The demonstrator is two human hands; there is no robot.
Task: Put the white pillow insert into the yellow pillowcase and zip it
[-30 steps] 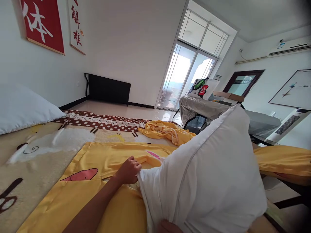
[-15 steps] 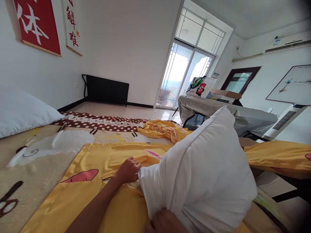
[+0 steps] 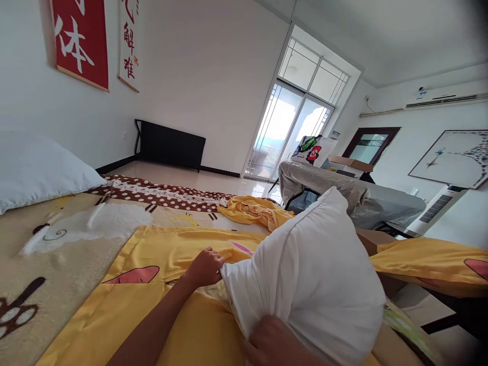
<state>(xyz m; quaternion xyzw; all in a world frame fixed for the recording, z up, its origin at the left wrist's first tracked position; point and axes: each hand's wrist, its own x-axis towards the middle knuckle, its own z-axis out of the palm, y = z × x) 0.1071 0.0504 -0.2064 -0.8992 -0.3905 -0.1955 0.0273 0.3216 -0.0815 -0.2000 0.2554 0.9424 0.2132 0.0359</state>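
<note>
A plump white pillow [image 3: 324, 269] with a piped seam stands tilted in front of me, leaning to the right. My left hand [image 3: 207, 267] is closed on its left corner, beside the opening of a yellow pillowcase [image 3: 148, 241] with pink patches. Whether the case's edge is also in those fingers cannot be made out. Low on the pillow's near side, my right hand [image 3: 272, 339] is closed on the white fabric, its fingertips partly hidden and slightly blurred. The yellow case lies spread on the bed beneath my left forearm.
A beige patterned blanket [image 3: 76, 264] covers the bed. Another white pillow [image 3: 41, 170] lies at the left, and crumpled yellow cloth [image 3: 255, 211] lies beyond. More yellow fabric [image 3: 430, 262] is at the right, near cardboard boxes. A plastic-covered table [image 3: 324, 178] stands behind.
The white pillow has sunk lower and shifted left at its top. My right hand has moved slightly up and right along it; my left hand keeps its grip. The view has tilted slightly.
</note>
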